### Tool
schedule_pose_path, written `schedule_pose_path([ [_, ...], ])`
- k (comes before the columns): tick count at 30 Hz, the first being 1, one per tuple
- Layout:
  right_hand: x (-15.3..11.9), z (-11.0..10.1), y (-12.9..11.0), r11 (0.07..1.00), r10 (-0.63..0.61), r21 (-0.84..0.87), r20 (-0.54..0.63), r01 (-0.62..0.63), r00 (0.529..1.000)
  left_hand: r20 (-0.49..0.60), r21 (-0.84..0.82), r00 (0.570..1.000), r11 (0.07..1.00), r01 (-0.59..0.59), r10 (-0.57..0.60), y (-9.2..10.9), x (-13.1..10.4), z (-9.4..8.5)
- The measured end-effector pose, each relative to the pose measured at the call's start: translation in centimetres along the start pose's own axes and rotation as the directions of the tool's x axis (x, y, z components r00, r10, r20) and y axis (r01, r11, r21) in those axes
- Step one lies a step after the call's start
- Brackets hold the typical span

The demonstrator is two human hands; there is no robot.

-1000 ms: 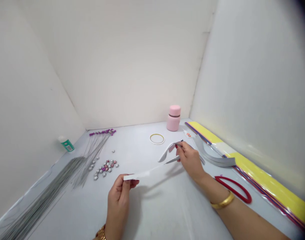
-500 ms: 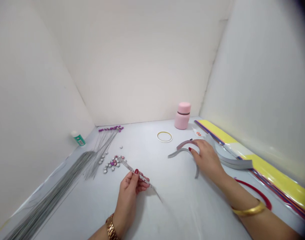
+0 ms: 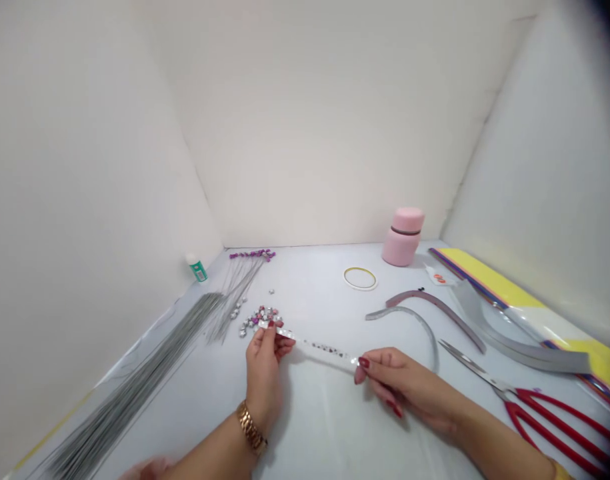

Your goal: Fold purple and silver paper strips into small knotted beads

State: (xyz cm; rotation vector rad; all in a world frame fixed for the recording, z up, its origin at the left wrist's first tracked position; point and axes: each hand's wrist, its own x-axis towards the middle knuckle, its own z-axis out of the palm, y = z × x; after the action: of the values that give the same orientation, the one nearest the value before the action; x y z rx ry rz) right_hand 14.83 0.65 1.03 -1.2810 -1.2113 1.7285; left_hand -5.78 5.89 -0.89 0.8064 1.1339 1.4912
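A narrow, shiny silver-white strip (image 3: 327, 349) with dark spots stretches between my two hands, slanting down to the right. My left hand (image 3: 265, 363) pinches its left end between thumb and fingers. At the other end, my right hand (image 3: 402, 383) has thumb and fingertips closed on the strip. Just behind my left hand lies a pile of small folded paper stars (image 3: 257, 319), silver, pink and purple. Part of the pile is hidden by my fingers and the strip.
Thin wires (image 3: 149, 380) lie at left, near purple-tipped stems (image 3: 252, 255) and a glue stick (image 3: 197, 268). A tape roll (image 3: 361, 279) and pink flask (image 3: 403, 237) are behind. At right are grey strips (image 3: 529, 353), a mauve strip (image 3: 442, 310), red-handled scissors (image 3: 505, 387) and yellow packs (image 3: 509, 287).
My right hand has left the curved strips at right and come inward to grip the patterned strip's right end. The strip is now stretched out. The scissors have come into sight.
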Motion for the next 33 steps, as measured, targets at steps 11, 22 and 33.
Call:
schedule_pose_path([
  [11,0.2,-0.3,0.3,0.997,-0.012,0.079,0.013,0.011,1.0,0.631,0.289,0.662,0.67,-0.684,0.404,2.9,-3.8,0.1],
  [22,-0.4,-0.3,-0.2,0.999,0.021,0.03,0.063,-0.023,0.998,0.844,0.424,0.486,0.27,-0.864,0.229,1.1,-4.9,1.9],
  [33,-0.6,-0.5,-0.5,0.997,0.033,0.076,-0.004,-0.032,0.999,0.838,0.513,0.509,0.032,-0.858,0.195,-0.6,-4.6,2.5],
])
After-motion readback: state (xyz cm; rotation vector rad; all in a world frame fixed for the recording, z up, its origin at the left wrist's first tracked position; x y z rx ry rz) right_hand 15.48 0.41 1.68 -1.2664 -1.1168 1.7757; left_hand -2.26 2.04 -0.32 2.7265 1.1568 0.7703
